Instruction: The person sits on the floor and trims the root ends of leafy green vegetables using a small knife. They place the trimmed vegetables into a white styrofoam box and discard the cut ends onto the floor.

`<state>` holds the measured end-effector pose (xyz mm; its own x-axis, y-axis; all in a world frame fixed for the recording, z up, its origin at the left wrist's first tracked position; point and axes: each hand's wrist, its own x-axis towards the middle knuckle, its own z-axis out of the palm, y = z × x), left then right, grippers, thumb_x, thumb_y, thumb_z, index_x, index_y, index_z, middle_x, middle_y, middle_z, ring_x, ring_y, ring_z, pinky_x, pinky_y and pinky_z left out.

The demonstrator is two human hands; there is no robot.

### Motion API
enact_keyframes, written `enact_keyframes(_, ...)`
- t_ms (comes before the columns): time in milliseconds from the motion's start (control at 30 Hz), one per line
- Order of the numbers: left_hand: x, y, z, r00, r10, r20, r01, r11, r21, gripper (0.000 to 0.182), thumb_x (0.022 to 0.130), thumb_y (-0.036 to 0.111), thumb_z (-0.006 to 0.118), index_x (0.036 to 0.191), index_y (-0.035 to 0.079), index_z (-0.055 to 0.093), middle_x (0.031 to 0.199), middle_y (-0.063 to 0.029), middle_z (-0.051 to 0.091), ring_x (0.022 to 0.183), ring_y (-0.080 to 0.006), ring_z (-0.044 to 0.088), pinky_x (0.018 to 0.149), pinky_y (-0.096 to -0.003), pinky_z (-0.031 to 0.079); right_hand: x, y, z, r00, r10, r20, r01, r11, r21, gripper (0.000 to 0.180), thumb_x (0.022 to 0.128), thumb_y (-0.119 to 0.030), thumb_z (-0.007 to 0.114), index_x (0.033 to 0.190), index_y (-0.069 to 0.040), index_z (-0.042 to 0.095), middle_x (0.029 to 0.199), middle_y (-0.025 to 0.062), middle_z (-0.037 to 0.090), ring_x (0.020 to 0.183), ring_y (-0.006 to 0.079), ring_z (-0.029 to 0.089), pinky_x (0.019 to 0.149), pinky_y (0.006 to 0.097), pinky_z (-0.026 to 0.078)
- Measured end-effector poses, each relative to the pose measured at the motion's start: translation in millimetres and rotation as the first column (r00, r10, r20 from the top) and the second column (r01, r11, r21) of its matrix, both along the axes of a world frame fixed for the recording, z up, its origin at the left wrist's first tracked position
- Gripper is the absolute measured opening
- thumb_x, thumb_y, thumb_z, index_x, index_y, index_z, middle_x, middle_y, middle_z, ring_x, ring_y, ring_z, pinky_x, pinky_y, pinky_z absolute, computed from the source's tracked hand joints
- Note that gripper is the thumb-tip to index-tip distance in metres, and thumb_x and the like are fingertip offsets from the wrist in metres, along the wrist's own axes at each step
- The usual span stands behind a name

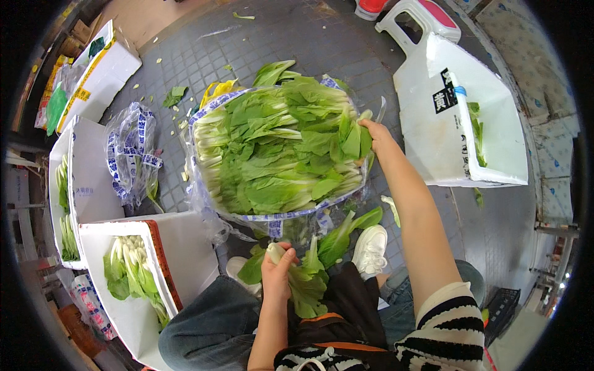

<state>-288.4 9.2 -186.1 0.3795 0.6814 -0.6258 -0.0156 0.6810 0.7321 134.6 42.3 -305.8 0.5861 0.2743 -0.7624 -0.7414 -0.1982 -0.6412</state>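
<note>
Before me on the floor lies a wide heap of leafy greens (278, 148) with pale stalks, packed in a clear plastic wrapping with blue-printed tape (274, 216). At the heap's right edge my right hand (378, 134) grips a head of greens (356, 139) by its stalk end. Close to my lap, my left hand (278, 273) holds another head of greens (306, 292), its white base up by the thumb and its leaves hanging down. A loose leafy stalk (341, 236) lies between the heap and my right shoe.
White foam boxes holding greens stand at the lower left (190, 250), far left (95, 167) and right (429, 116). A crumpled taped plastic bag (132, 153) lies left of the heap. Behind the right box is a pale plastic stool (408, 23). Leaf scraps (175, 96) litter the tiled floor.
</note>
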Motion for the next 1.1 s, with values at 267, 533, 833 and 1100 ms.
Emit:
enact_keyframes(267, 0, -1, 32, 0.991, 0.007, 0.132, -0.013, 0.999, 0.042, 0.022, 0.081, 0.011, 0.064, 0.098, 0.002, 0.055, 0.086, -0.0042, 0.057, 0.078, -0.0144, 0.054, 0.073, -0.0292, 0.042, -82, -64, 128, 0.761, 0.587, 0.276, -0.648, 0.683, 0.336, 0.045, 0.074, -0.006, 0.063, 0.117, 0.001, 0.051, 0.103, 0.0092, 0.061, 0.089, 0.0184, 0.060, 0.077, 0.0326, 0.049)
enact_keyframes(533, -2, -22, 50, 0.897, -0.035, 0.440, 0.056, 0.998, -0.035, 0.045, 0.082, 0.014, 0.064, 0.122, 0.002, 0.048, 0.115, -0.0072, 0.053, 0.104, -0.0178, 0.052, 0.086, -0.0325, 0.043, -217, -103, 196, 0.237, 0.961, 0.144, -0.938, 0.188, 0.290, 0.054, 0.071, -0.010, 0.065, 0.120, 0.000, 0.046, 0.104, 0.0093, 0.061, 0.084, 0.0117, 0.057, 0.059, 0.0214, 0.043)
enact_keyframes(833, -22, -28, 59, 0.954, -0.082, 0.288, 0.031, 0.984, 0.177, 0.034, 0.076, 0.003, 0.069, 0.108, 0.000, 0.056, 0.097, -0.0040, 0.060, 0.085, -0.0107, 0.057, 0.076, -0.0247, 0.046, -265, -115, 225, 0.207, 0.859, 0.467, -0.892, 0.362, -0.271, 0.034, 0.074, -0.018, 0.068, 0.098, -0.001, 0.052, 0.070, 0.0032, 0.055, 0.062, 0.0103, 0.053, 0.058, 0.0270, 0.045)
enact_keyframes(1100, -23, -31, 66, 0.948, -0.146, 0.282, 0.080, 0.969, 0.232, 0.030, 0.077, 0.007, 0.069, 0.103, 0.000, 0.058, 0.091, -0.0013, 0.060, 0.081, -0.0076, 0.055, 0.072, -0.0224, 0.045, -277, -125, 231, -0.401, 0.450, 0.798, -0.749, 0.339, -0.569, 0.017, 0.084, -0.011, 0.055, 0.096, -0.002, 0.051, 0.082, 0.0143, 0.055, 0.076, 0.0323, 0.055, 0.066, 0.0361, 0.044)
